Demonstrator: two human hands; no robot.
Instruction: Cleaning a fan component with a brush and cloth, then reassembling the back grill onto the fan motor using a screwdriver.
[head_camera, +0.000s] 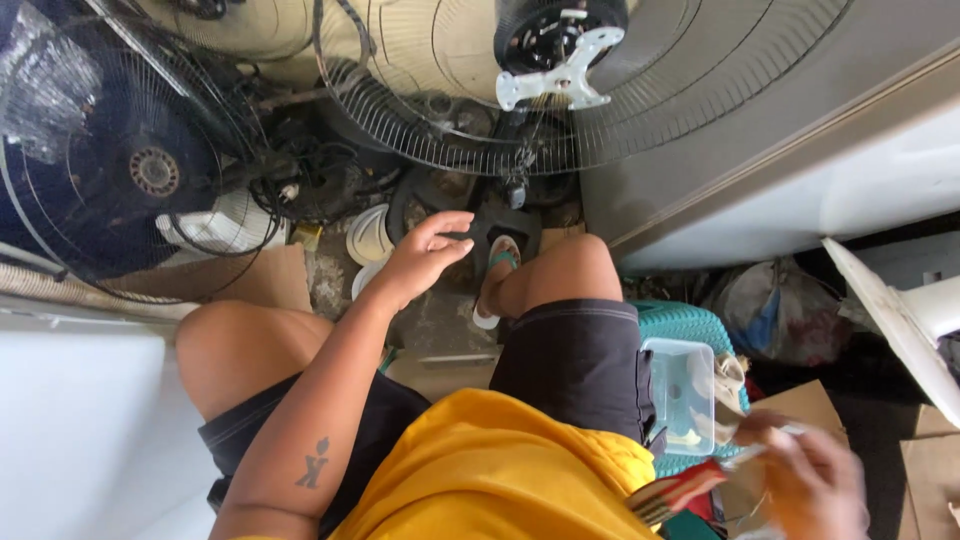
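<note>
I sit with bare knees apart, in black shorts and a yellow shirt. My left hand (425, 255) reaches forward between my knees, fingers loosely apart and holding nothing, just below the wire fan guard (440, 140). My right hand (810, 480) is low at the right, blurred, closed on a thin white stick-like thing (765, 447). A red-handled tool (675, 490) lies next to that hand; whether the hand also grips it cannot be told. Above the guard sits the black fan motor (555, 35) with a white bracket (560, 80).
A clear plastic box (680, 390) rests on a teal woven stool (690, 325) by my right thigh. A dark blue fan (110, 165) stands at the left beside tangled cables (310, 180). A grey cabinet wall (760, 130) fills the right. Cardboard (815, 405) lies beneath my right hand.
</note>
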